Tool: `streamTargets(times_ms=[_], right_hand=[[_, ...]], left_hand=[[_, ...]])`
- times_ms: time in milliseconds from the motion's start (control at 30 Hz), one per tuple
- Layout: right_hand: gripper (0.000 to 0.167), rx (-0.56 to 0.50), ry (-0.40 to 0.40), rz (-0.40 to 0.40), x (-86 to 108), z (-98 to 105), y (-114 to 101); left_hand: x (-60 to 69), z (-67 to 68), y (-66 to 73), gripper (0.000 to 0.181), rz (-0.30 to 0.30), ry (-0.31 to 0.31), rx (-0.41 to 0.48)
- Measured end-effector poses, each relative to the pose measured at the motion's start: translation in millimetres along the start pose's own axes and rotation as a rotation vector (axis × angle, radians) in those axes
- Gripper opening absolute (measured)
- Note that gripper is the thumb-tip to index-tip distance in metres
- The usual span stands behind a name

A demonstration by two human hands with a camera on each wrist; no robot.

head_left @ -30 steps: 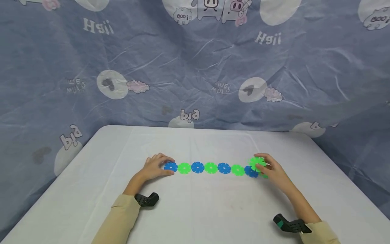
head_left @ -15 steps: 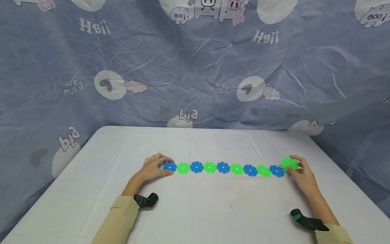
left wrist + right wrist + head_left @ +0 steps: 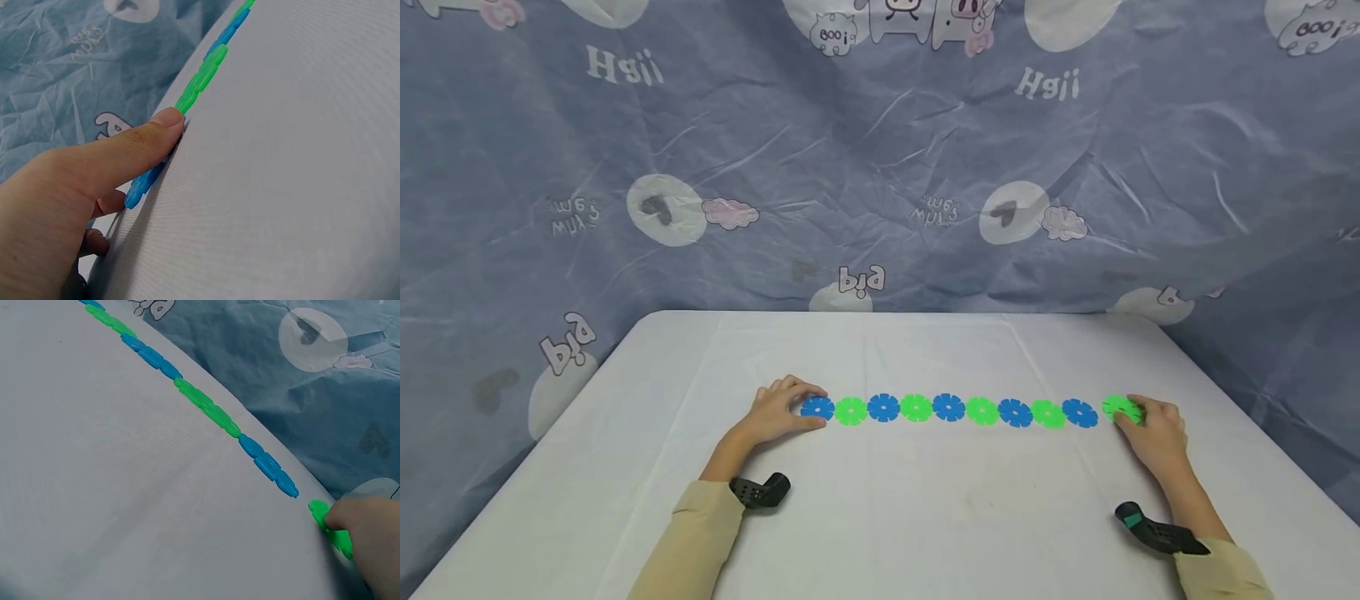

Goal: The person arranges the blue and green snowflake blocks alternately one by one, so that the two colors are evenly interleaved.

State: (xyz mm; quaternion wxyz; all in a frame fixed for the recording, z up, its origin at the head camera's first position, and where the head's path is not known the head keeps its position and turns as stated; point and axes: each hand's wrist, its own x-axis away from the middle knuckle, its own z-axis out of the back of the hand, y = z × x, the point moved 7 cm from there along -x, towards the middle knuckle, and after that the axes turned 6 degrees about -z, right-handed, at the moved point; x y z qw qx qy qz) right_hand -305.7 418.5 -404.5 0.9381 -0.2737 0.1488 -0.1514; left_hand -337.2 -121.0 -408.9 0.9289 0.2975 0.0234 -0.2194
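A row of flat plastic snowflake discs, alternating blue and green, runs across the white table [image 3: 970, 517]. At its left end my left hand [image 3: 773, 411] holds a blue snowflake disc [image 3: 817, 407] between thumb and fingers; the thumb lies along its near edge in the left wrist view. A green snowflake disc [image 3: 1118, 407] at the far right is pinched by my right hand [image 3: 1159, 433]. A small gap separates it from the last blue disc [image 3: 267, 467] of the row. My right thumb covers part of the green disc in the right wrist view.
Behind the table hangs a blue-grey printed cloth [image 3: 850, 167]. Black wrist cameras are strapped to the left wrist [image 3: 762, 492] and right wrist [image 3: 1161, 533]. The table's right edge lies beyond my right hand.
My right hand has moved right along the row with the green disc, past the last blue disc, and has lowered it towards the table. My left hand has stayed at the left end.
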Motion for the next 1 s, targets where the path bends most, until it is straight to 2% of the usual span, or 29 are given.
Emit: streamTargets(times_ms=[300,733,1000], right_hand=[[0.042,0.040,-0.029,0.034,3.9,-4.5,-3.2],[0.042,0.064,-0.040,0.105,8.8,-5.9,-9.4],[0.042,0.042,-0.025,0.101,6.7,-6.7,-8.8]], left_hand=[[2.3,-1.5,-0.6,0.050,0.003,-0.005,0.019],[2.1,-0.4,-1.3,0.051,0.007,-0.003,0.006],[0.9,-0.8,-2.5,0.051,0.017,0.002,-0.001]])
